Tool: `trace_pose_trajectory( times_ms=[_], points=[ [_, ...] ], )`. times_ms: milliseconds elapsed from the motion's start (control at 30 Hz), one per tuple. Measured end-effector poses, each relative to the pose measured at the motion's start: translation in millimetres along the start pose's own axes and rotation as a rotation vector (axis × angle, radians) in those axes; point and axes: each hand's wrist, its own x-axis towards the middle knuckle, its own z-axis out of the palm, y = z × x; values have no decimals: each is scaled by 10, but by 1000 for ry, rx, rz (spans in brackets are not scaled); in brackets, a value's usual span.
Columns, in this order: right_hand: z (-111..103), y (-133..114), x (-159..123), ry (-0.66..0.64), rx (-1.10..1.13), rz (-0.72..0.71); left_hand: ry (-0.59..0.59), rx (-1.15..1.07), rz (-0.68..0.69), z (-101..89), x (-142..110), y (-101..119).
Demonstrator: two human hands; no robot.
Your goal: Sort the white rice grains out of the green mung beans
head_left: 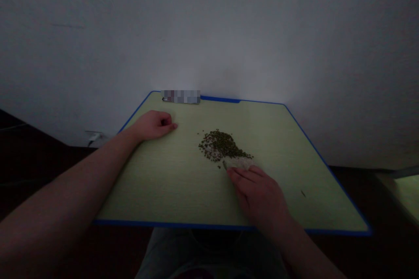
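Note:
A loose pile of small green beans or seeds (222,141), with some whitish grains at its left side, lies spread on the light yellow-green table (170,187). My right hand (260,189) grips a pale, flat, roughly rectangular piece (238,163) at the pile's near edge; its material is too dim to tell. The piece touches the table and the nearest beans. On the left half of the tabletop rests my left hand (156,125), its fingers curled in a loose fist, with nothing visible in it and apart from the pile.
At the table's far edge, a flat blurred-out object (181,96) lies beside a blue strip (220,99). A thin dark mark (303,193) shows on the right of the tabletop. Behind stands a pale wall (216,30), with a white plug (94,137) low on the left.

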Motion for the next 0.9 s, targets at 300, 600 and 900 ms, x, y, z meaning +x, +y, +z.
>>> trace_pose_trajectory(
  times_ms=[300,600,900],
  points=[
    [-13,-15,3,-32,124,-35,-6,-8,-17,20,4,-25],
    [-99,27,79,-39,359,100,10,4,-5,31,11,-35],
    [-44,68,292,-164,182,348,10,14,1,21,13,-22]
  ],
)
